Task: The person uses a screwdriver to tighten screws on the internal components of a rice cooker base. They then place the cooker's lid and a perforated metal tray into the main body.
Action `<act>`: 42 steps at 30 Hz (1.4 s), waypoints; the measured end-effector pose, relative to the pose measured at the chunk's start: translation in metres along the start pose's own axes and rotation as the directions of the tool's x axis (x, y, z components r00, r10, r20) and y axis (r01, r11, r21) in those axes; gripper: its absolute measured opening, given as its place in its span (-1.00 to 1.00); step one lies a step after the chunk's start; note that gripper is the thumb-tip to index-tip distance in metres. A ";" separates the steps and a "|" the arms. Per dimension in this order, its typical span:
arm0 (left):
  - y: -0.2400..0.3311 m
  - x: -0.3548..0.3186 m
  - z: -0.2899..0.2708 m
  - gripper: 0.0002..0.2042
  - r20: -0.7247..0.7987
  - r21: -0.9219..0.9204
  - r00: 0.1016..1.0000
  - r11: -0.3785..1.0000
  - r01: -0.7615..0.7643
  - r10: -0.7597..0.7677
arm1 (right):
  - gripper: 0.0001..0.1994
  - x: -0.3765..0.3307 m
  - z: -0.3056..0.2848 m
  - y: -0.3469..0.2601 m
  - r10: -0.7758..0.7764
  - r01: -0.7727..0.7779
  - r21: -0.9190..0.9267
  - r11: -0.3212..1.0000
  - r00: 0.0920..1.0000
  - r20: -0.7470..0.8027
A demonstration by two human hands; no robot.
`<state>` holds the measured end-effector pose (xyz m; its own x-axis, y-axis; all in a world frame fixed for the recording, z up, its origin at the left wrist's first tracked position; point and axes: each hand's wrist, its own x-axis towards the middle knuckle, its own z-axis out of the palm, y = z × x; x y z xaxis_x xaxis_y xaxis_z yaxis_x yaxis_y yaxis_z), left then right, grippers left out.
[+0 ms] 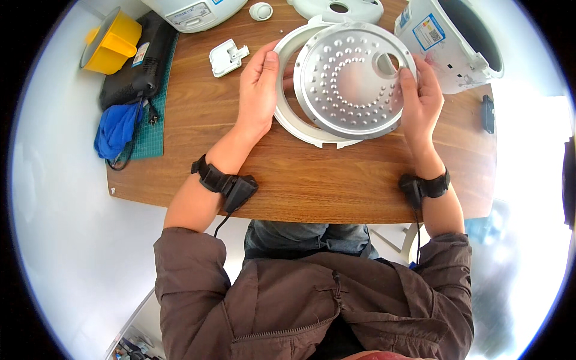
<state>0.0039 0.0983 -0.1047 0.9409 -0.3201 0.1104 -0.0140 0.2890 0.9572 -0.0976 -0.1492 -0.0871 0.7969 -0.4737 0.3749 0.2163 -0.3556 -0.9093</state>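
A round silver metal plate (354, 99), covered with raised dimples and pierced by one round hole, is tilted over a white plastic ring (298, 128). My right hand (423, 102) pinches the plate's right edge, thumb on the upper face beside the hole. Curled around the left side of the ring is my left hand (257, 93), its thumb on top and fingers partly hidden behind the rim. The plate covers much of the ring's right side; whether the two touch there I cannot tell.
White rice-cooker bodies (201, 13) (447, 45) stand far left and far right. A white lid cover (354, 11), round cap (261, 11) and small white bracket (228, 58) lie between. Leftward are a yellow cup (117, 48), black case (123, 87), blue cloth (115, 131) and green mat (150, 141).
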 end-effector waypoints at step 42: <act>0.007 -0.010 0.013 -0.63 -0.032 0.035 0.984 0.984 -0.176 0.178 | -0.60 -0.012 0.014 -0.001 0.220 -0.264 0.215 0.940 0.953 0.210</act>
<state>-0.0101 0.0915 -0.0953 0.9340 -0.2343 0.2699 -0.1916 0.3092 0.9315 -0.0992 -0.1315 -0.0933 0.9251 -0.3603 0.1195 0.1141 -0.0363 -0.9928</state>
